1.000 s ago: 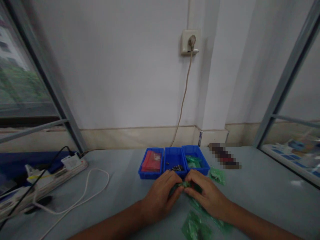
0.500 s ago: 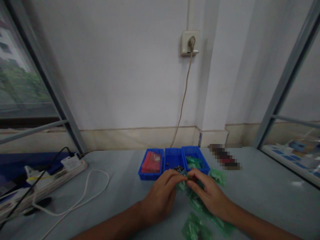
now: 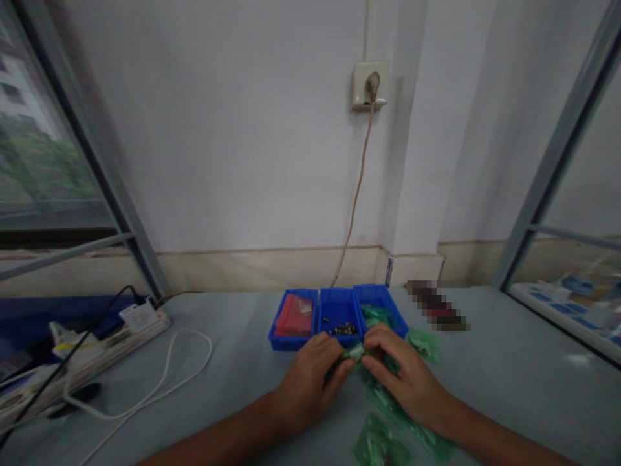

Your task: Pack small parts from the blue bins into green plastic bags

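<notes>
Just in front of the blue bins, my left hand (image 3: 313, 378) and my right hand (image 3: 406, 370) meet with fingertips closed on a small green plastic bag (image 3: 356, 352) stretched between them. What is in the bag cannot be made out. More green plastic bags (image 3: 388, 400) lie under and beside my right hand, and another green bag (image 3: 377, 441) lies nearer to me. Behind my hands, the middle blue bin (image 3: 334, 304) has small shiny metal parts (image 3: 345, 329) at its near end.
The left blue bin (image 3: 274, 345) holds red plastic bags (image 3: 294, 315); the right blue bin (image 3: 371, 292) holds green ones. A green bag (image 3: 424, 343) lies beside it. To the left are a power strip (image 3: 162, 321) and a looped white cable (image 3: 210, 353). A blurred-out object (image 3: 436, 307) lies back right.
My left fingers have shifted and spread from the thumb, and more of the green bag shows between my hands. My right hand has stayed nearly in place.
</notes>
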`<state>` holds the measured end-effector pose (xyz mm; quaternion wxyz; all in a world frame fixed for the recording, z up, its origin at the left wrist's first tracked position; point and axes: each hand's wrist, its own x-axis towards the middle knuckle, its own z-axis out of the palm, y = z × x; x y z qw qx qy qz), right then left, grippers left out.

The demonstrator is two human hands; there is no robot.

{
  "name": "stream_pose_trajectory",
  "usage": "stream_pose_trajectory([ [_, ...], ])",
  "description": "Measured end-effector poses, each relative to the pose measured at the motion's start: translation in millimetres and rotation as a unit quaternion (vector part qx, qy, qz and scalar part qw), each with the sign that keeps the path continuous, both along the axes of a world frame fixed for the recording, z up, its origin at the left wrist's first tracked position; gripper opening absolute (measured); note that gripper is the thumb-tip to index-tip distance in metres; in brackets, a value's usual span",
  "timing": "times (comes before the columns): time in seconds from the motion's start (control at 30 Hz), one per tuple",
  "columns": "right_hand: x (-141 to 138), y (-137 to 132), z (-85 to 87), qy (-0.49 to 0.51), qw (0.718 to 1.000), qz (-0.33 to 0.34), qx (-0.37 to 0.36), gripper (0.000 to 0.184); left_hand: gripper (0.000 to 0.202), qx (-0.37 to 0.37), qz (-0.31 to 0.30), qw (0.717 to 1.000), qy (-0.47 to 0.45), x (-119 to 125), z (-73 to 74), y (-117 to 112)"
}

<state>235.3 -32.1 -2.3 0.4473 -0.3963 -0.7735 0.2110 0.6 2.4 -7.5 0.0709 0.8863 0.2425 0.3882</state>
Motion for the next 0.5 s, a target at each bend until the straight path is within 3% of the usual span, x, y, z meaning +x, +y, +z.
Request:
stream_pose_trajectory([
  [0.1,-1.5,0.4,-3.1,0.025,0.999,-0.018,-0.020,0.018,0.017,-0.024,-0.025,0.999,-0.008,-0.4,0.3,0.1],
  [0.27,-2.4,1.0,-6.1,0.076,0.996,-0.027,-0.049,0.020,0.050,-0.038,-0.036,0.998,-0.044,-1.0,-0.8,0.3],
  [0.5,-0.9,1.6,1.5,0.017,0.999,-0.002,-0.044,0.023,0.062,-0.040,-0.055,0.998,-0.004,0.9,6.5,-1.6],
])
